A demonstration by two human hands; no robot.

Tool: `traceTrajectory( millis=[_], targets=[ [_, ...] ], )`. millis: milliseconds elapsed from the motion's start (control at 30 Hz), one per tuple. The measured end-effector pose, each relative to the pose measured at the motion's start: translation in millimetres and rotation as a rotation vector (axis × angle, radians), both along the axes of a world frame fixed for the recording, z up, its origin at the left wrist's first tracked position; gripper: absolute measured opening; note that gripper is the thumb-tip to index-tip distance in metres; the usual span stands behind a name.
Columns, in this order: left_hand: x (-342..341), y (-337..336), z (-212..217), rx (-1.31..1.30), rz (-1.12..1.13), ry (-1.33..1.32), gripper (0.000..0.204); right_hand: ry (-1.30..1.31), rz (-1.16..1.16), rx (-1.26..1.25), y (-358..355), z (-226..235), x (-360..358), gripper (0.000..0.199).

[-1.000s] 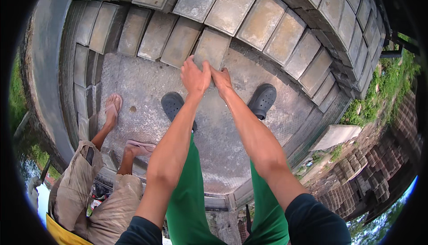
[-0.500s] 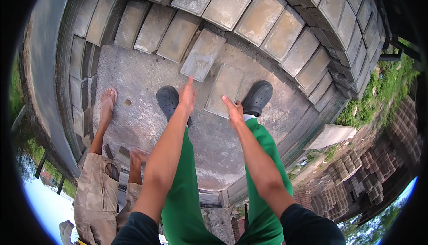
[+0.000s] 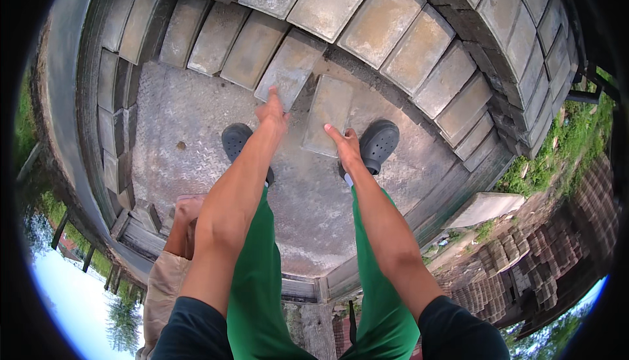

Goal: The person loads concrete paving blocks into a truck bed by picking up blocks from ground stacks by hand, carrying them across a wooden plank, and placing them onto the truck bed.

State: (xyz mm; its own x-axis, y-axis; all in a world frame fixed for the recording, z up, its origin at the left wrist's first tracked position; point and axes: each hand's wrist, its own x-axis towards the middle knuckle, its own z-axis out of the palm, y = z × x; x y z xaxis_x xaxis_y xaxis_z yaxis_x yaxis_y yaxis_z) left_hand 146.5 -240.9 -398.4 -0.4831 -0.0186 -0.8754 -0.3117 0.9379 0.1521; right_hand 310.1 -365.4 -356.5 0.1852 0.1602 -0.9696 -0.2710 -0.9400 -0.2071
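Where both hands met at one paving slab a second ago, they have since parted. At the left a co-worker's leg (image 3: 185, 226) stands by the edge of the metal truck bed (image 3: 196, 131). Left hand (image 3: 272, 112) touches the leaning slab (image 3: 288, 72), fingers spread flat, gripping nothing. Right hand (image 3: 346, 145) rests open on the edge of the flat slab (image 3: 329, 108), freshly laid down. Stacked slabs (image 3: 419, 52) line the bed's walls.
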Motion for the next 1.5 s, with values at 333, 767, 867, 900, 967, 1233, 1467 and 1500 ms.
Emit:
traceTrajectory(
  millis=[333,767,867,900,967,1233,1467,1500],
  targets=[
    [-32.0,-23.1,18.5,-0.036,-0.23,-0.219,0.085,-0.214,0.15,0.11,11.4,-52.9,-26.6,0.09],
    [-20.1,-35.5,2.0,0.229,0.038,-0.311,0.071,0.278,0.119,-0.136,22.1,-13.2,-32.0,0.095],
    [7.6,-22.0,8.9,0.215,0.022,-0.348,0.066,0.24,-0.474,-0.002,-5.4,-42.3,-25.0,0.069],
    [2.7,-19.5,10.2,0.17,-0.051,-0.379,0.068,0.249,-0.613,0.069,-10.8,-40.7,-33.5,0.057],
    [-4.4,-15.4,13.5,0.125,-0.129,-0.408,0.071,0.258,-0.755,0.144,-16.3,-41.6,-41.4,0.046],
    [-15.8,-18.8,29.1,0.305,-0.214,-0.611,0.073,0.329,-0.759,0.256,-7.4,-36.8,-48.5,0.047],
    [-26.9,-26.4,21.7,0.24,-0.331,-0.677,0.083,0.305,-0.756,0.218,-18.2,-34.3,-39.6,0.068],
    [-30.1,-29.2,24.2,0.217,-0.455,-0.635,0.086,0.37,-0.656,0.168,-19.1,-33.0,-31.3,0.072]
  ],
)
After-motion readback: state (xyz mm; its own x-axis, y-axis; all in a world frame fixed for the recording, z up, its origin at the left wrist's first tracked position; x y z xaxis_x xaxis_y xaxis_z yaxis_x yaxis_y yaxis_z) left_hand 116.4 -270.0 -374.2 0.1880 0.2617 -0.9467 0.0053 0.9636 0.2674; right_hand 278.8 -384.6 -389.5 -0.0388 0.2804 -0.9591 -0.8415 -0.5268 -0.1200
